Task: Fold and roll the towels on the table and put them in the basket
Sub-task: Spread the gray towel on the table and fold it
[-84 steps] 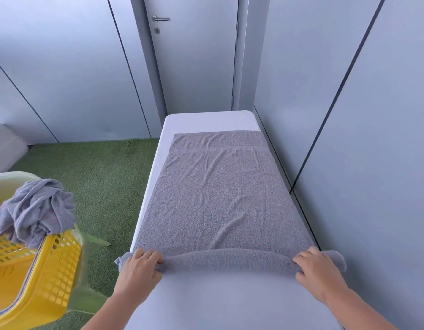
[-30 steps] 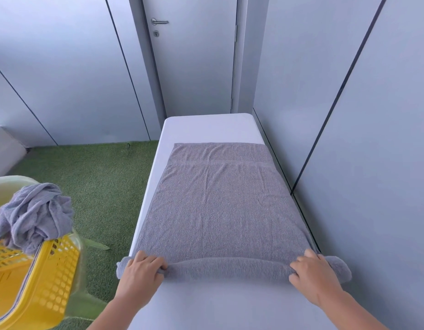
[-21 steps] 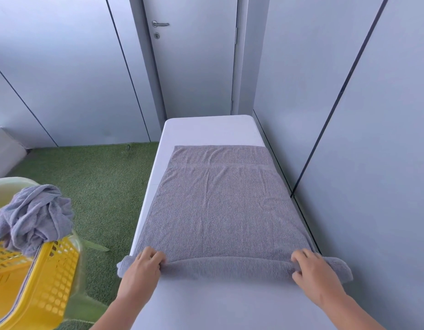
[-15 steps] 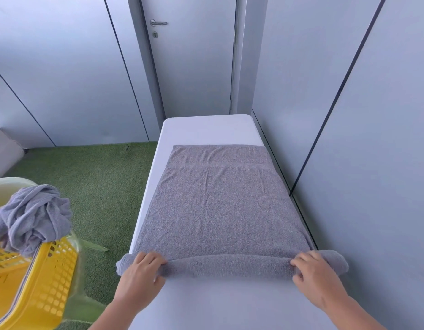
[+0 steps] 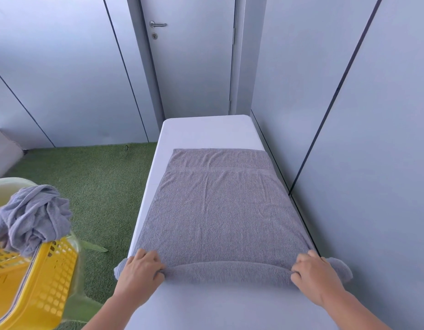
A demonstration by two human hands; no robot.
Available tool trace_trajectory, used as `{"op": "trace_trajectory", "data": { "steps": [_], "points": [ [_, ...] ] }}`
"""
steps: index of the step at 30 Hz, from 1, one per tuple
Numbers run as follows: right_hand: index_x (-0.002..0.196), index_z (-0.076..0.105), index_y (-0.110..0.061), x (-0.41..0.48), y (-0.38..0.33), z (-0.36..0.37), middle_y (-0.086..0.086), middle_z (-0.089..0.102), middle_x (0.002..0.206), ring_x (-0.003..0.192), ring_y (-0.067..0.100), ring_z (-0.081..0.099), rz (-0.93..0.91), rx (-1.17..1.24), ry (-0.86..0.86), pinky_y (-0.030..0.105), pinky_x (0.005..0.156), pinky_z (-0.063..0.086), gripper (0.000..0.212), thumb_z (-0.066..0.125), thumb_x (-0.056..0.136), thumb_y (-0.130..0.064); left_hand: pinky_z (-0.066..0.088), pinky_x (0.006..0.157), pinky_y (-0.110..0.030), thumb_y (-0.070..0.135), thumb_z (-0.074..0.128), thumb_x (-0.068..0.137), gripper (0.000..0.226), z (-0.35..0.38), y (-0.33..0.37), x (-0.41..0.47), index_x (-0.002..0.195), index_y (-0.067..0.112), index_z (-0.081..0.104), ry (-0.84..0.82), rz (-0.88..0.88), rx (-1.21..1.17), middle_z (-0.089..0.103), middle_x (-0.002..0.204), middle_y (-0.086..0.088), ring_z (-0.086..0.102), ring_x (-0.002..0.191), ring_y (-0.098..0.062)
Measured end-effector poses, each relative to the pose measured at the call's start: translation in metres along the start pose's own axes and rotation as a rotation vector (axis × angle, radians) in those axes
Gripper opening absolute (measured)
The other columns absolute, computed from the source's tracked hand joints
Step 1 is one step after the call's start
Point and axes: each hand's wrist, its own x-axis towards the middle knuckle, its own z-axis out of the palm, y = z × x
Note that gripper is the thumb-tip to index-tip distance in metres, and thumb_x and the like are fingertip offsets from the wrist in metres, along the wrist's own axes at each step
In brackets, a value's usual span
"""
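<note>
- Both hands clamp curled fingers on the rolled near end of the grey towel [image 5: 220,210]: left hand [image 5: 139,270] by the left edge of the table [image 5: 206,129], right hand [image 5: 315,272] by its right edge.
- I see the unrolled part lying flat toward the far edge.
- A crumpled towel [image 5: 32,217] tops the yellow basket [image 5: 51,282], off the left edge.

1. Towel [image 5: 220,210]: its flat part is shorter than 2.8 s ago, and its far edge lies nearer the person, baring more table [image 5: 206,132].
2. Left hand [image 5: 139,270] and right hand [image 5: 313,270]: fingers, flatter 0.7 s ago, now curl over the roll.
</note>
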Motion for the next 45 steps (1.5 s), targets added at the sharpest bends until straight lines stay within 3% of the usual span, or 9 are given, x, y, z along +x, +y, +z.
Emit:
{"op": "trace_trajectory", "data": {
  "steps": [4,9,16,22,28,32,37,42,45],
  "points": [
    [0.071,0.067,-0.029,0.005,0.003,0.005,-0.013,0.047,0.080,0.078,0.016,0.048,0.108,0.121,0.051,0.030,0.063,0.046,0.009,0.070,0.076,-0.022,0.045,0.059,-0.030,0.020,0.065,0.084,0.017,-0.002,0.003,0.006,0.091,0.035,0.062,0.028,-0.103,-0.175,0.041,0.092,0.016,0.047,0.088,-0.013],
    [0.075,0.051,-0.031,0.001,0.014,0.017,-0.014,0.045,0.085,0.079,0.009,0.042,0.087,0.193,0.094,0.031,0.058,0.049,0.025,0.071,0.077,-0.016,0.052,0.062,-0.034,0.019,0.056,0.087,0.015,0.005,0.002,0.001,0.090,0.033,0.056,0.087,-0.048,-0.218,0.047,0.094,0.019,0.047,0.087,-0.013],
    [0.096,0.071,-0.024,-0.011,0.012,0.017,-0.010,0.063,0.098,0.099,0.019,0.060,0.014,0.095,0.061,0.034,0.091,0.044,0.042,0.072,0.053,-0.023,0.049,0.074,-0.031,0.037,0.079,0.062,0.048,0.003,-0.002,-0.005,0.106,0.042,0.059,-0.095,-0.066,-0.076,0.058,0.103,0.027,0.053,0.101,-0.012],
    [0.068,0.062,-0.031,-0.005,0.011,0.008,-0.016,0.055,0.065,0.074,0.014,0.053,-0.029,0.040,0.027,0.031,0.065,0.047,0.019,0.046,0.060,-0.038,0.043,0.069,-0.031,0.041,0.056,0.066,0.025,0.005,-0.003,-0.006,0.091,0.040,0.056,0.000,-0.005,-0.037,0.056,0.079,0.023,0.050,0.082,-0.016],
    [0.049,0.058,-0.031,-0.003,0.009,-0.003,-0.019,0.032,0.058,0.065,0.010,0.047,-0.025,0.004,0.065,0.023,0.057,0.029,0.013,0.061,0.060,-0.036,0.032,0.065,-0.028,0.039,0.049,0.072,0.012,0.007,-0.004,-0.009,0.078,0.038,0.061,0.074,0.004,-0.037,0.053,0.074,0.026,0.047,0.080,-0.012],
    [0.055,0.061,-0.033,0.001,0.007,-0.003,-0.016,0.044,0.071,0.066,0.011,0.049,0.049,0.061,0.067,0.022,0.050,0.033,0.026,0.084,0.055,-0.022,0.045,0.064,-0.033,0.031,0.054,0.075,0.018,0.006,-0.004,-0.001,0.086,0.037,0.066,0.109,-0.048,-0.110,0.050,0.090,0.016,0.048,0.083,-0.016],
    [0.075,0.056,-0.033,-0.002,0.012,0.010,-0.018,0.042,0.079,0.072,0.009,0.039,0.085,0.160,0.089,0.030,0.049,0.045,0.032,0.077,0.069,-0.009,0.048,0.064,-0.035,0.027,0.046,0.085,0.013,0.004,0.000,0.000,0.088,0.033,0.057,0.175,-0.051,-0.199,0.049,0.091,0.017,0.040,0.080,-0.016],
    [0.089,0.070,-0.024,-0.011,0.012,0.010,-0.016,0.058,0.090,0.086,0.014,0.055,-0.014,0.149,0.075,0.029,0.072,0.053,0.032,0.072,0.057,-0.027,0.050,0.082,-0.035,0.038,0.068,0.065,0.043,0.001,-0.004,-0.008,0.108,0.040,0.061,-0.009,-0.029,-0.103,0.057,0.110,0.027,0.049,0.106,-0.010],
    [0.085,0.071,-0.026,-0.010,0.011,0.010,-0.018,0.059,0.086,0.085,0.015,0.054,-0.023,0.084,0.040,0.033,0.070,0.052,0.035,0.067,0.050,-0.029,0.049,0.080,-0.034,0.035,0.076,0.058,0.049,-0.001,-0.002,-0.004,0.103,0.043,0.059,-0.062,-0.057,-0.055,0.060,0.097,0.029,0.049,0.100,-0.011]
  ]
}}
